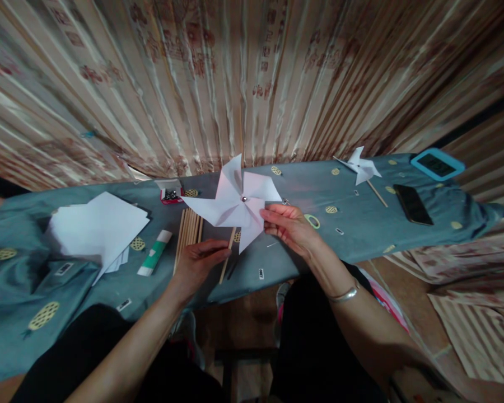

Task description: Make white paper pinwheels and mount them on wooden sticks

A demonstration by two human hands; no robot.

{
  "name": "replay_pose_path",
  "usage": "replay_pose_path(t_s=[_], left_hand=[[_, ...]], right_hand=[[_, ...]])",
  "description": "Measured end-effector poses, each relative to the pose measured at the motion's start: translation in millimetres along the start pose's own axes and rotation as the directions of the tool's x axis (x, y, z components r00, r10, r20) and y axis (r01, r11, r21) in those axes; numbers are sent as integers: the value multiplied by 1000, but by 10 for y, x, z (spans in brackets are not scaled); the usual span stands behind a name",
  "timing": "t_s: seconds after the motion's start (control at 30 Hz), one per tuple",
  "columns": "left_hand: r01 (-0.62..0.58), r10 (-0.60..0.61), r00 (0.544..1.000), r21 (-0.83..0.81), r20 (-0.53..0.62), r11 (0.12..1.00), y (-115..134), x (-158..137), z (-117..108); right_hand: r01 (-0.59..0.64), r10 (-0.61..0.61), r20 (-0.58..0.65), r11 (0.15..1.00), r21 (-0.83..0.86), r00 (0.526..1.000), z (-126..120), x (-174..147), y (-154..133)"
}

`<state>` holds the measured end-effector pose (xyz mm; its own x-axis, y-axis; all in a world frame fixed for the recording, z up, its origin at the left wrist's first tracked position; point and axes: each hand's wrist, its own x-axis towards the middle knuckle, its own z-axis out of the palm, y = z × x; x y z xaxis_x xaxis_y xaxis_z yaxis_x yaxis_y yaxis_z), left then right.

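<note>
- Right forearm [369, 324], wearing a silver bracelet [345, 295].
- Left hand [199, 260], by the near edge of the tabletop [306, 187]: thumb and fingers pinched on a wooden stick [223, 273].
- Right hand [292, 226]: thumb and fingers clamped on the white pinwheel [243, 210], above the tabletop's middle.
- Small red box [171, 196], near the far edge.
- Blue-framed display [437, 164], far right corner.

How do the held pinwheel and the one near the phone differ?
The left hand and right hand grip the held pinwheel; the other pinwheel lies untouched on the cloth. The held pinwheel's stick slants down-left in view, the other pinwheel's down-right. Both have white blades and slim sticks.
</note>
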<state>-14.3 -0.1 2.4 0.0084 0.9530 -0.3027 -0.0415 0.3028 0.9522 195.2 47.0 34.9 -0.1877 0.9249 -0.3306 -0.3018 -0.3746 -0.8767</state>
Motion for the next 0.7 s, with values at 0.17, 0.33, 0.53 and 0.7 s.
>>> replay_pose_path(t_s=[0.17, 0.33, 0.53, 0.7], left_hand=[[-24, 23, 1000, 21, 6, 999, -19, 10, 4], [-14, 14, 1000, 14, 27, 1000, -4, 5, 9], [-41, 42, 997, -20, 59, 999, -7, 4, 17], [-40, 42, 997, -26, 60, 999, -41, 11, 12]], right_hand=[[-19, 18, 6, 999, 26, 1000, 9, -3, 16], [-54, 51, 44, 996, 68, 998, 20, 13, 70], [-96, 85, 71, 983, 160, 994, 95, 14, 161], [-124, 105, 120, 978, 168, 987, 123, -1, 199]])
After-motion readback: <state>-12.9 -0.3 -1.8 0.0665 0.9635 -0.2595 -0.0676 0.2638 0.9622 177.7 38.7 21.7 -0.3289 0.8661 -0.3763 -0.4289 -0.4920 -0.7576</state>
